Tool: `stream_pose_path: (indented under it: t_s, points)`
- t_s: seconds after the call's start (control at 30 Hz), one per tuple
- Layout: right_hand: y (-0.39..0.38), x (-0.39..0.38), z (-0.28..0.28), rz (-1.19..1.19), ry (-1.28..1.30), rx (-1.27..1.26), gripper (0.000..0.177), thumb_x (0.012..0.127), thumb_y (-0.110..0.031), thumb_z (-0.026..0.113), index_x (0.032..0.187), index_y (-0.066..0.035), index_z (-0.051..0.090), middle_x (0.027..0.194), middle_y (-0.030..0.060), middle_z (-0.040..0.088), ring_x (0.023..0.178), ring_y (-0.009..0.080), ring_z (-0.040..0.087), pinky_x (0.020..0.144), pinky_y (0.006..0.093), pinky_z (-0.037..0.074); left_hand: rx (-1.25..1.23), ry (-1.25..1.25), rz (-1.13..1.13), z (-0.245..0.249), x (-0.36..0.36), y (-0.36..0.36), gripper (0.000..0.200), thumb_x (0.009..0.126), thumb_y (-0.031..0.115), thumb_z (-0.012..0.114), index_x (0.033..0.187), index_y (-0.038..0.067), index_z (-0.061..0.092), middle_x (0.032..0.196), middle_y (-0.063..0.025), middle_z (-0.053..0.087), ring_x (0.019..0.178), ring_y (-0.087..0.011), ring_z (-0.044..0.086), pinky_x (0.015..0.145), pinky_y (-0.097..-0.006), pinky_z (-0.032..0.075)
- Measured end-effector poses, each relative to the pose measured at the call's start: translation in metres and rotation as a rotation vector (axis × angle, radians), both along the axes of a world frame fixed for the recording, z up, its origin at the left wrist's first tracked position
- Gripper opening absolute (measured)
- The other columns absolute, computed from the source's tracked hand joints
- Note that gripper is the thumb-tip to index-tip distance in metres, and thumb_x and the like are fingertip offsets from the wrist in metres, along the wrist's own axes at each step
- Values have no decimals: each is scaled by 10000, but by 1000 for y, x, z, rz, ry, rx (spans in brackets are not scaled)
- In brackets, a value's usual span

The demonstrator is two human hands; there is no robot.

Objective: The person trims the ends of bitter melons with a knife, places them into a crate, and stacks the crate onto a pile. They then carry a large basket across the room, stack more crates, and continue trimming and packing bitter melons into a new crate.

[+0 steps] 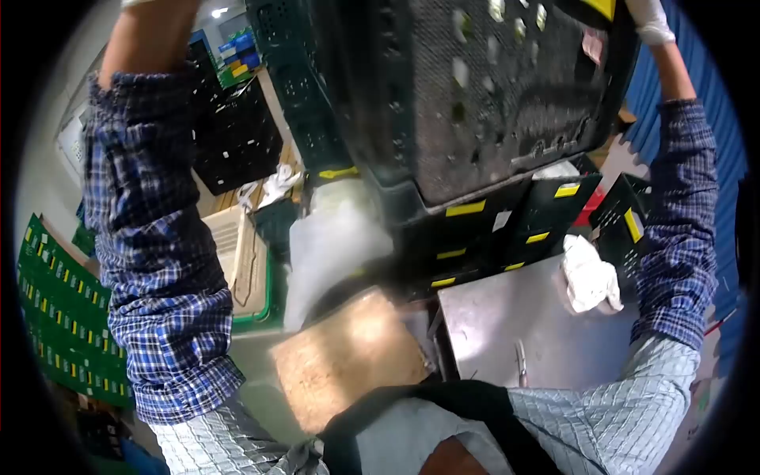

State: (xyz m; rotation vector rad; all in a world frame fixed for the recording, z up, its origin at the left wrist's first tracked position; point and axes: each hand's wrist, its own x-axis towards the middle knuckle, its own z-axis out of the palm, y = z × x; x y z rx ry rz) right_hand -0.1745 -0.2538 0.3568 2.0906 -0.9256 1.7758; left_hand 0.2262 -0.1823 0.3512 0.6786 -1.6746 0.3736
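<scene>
Both my arms reach up toward the top of the head view. My right hand [651, 22], in a white glove, is against the right side of a large black plastic crate [507, 103]; its fingertips are cut off by the frame. That crate is raised and tilted, with its perforated underside toward me. Only a sliver of white glove shows of my left hand [138, 2] at the upper edge, so its fingers are hidden. Under the raised crate stand stacked dark crates with yellow labels [465, 209].
A steel table [475, 317] bears a crumpled white cloth [590, 273] and a knife-like tool [521, 364]. In front of me lies a tan board [348, 356]. Left are a whitish plastic bag [336, 237], a beige tray [241, 261] and green crates [71, 309].
</scene>
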Motion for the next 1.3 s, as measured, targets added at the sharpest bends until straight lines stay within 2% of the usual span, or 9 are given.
stream_pose_path:
  t_s: [0.2, 0.3, 0.47, 0.7, 1.0, 1.03, 1.13, 1.2, 1.3]
  points:
    - [-41, -75, -15, 151, -90, 109, 486, 1000, -493, 451, 1292, -140, 613, 1186, 93, 582, 1114, 171, 556, 991, 372, 421, -228, 74, -268, -15, -25, -43, 587, 1058, 462, 369, 976, 2, 724, 886, -73, 731, 804, -171, 614, 748, -327, 486]
    - [-45, -91, -27, 175, -74, 61, 648, 950, -612, 497, 1330, -90, 559, 1270, 69, 554, 1177, 199, 529, 1026, 372, 401, -854, -270, 483, -12, -27, -73, 196, 932, 130, 511, 1011, 40, 666, 825, -143, 650, 745, -285, 629, 709, -388, 504]
    - [32, -119, -48, -133, -59, -169, 654, 952, -613, 489, 1331, -85, 555, 1297, 76, 561, 1165, 182, 544, 1022, 372, 411, -1116, -170, 585, -22, -92, -7, 89, 805, 107, 584, 880, 70, 613, 763, -99, 587, 701, -266, 606, 618, -384, 489]
    - [95, -213, -62, 38, 51, 27, 622, 954, -562, 523, 1328, -65, 552, 1278, 91, 576, 1164, 183, 554, 1020, 364, 427, -815, -73, -71, -38, -158, 41, 504, 953, 202, 494, 468, 87, 567, 453, -108, 538, 407, -288, 539, 461, -389, 420]
    - [54, -199, -65, 393, 107, 262, 586, 956, -495, 565, 1325, -40, 548, 1253, 110, 594, 1161, 185, 567, 1017, 353, 447, -1165, -225, 242, -31, -143, 29, 128, 910, 167, 601, 851, 59, 637, 744, -89, 625, 611, -289, 592, 541, -403, 471]
    - [46, -194, -64, 429, 112, 282, 582, 956, -487, 570, 1325, -38, 547, 1250, 112, 596, 1161, 185, 569, 1017, 352, 450, -850, -251, -86, -21, -121, 30, 120, 899, 164, 606, 853, 62, 649, 805, -92, 639, 748, -299, 624, 645, -423, 503]
    - [40, -183, -63, 508, 121, 314, 571, 957, -465, 584, 1323, -29, 546, 1242, 118, 602, 1160, 186, 573, 1016, 348, 457, -934, -342, 885, 4, 19, 51, 378, 811, 289, 767, 1114, 93, 654, 1079, -179, 657, 1044, -302, 622, 940, -430, 486]
    - [30, -176, -67, 561, 123, 339, 564, 957, -450, 594, 1323, -24, 545, 1236, 122, 606, 1159, 187, 576, 1015, 346, 461, -19, 482, -22, 7, 155, 20, 482, 855, 468, 742, 1083, 52, 660, 1036, -61, 629, 895, -219, 614, 780, -326, 494]
    - [8, -169, -70, 638, 124, 366, 554, 958, -428, 608, 1322, -15, 543, 1228, 129, 612, 1158, 187, 580, 1014, 342, 468, 376, 600, -326, -24, 178, -10, 572, 781, 380, 836, 1216, 91, 603, 1124, -62, 626, 1105, -231, 591, 837, -359, 508]
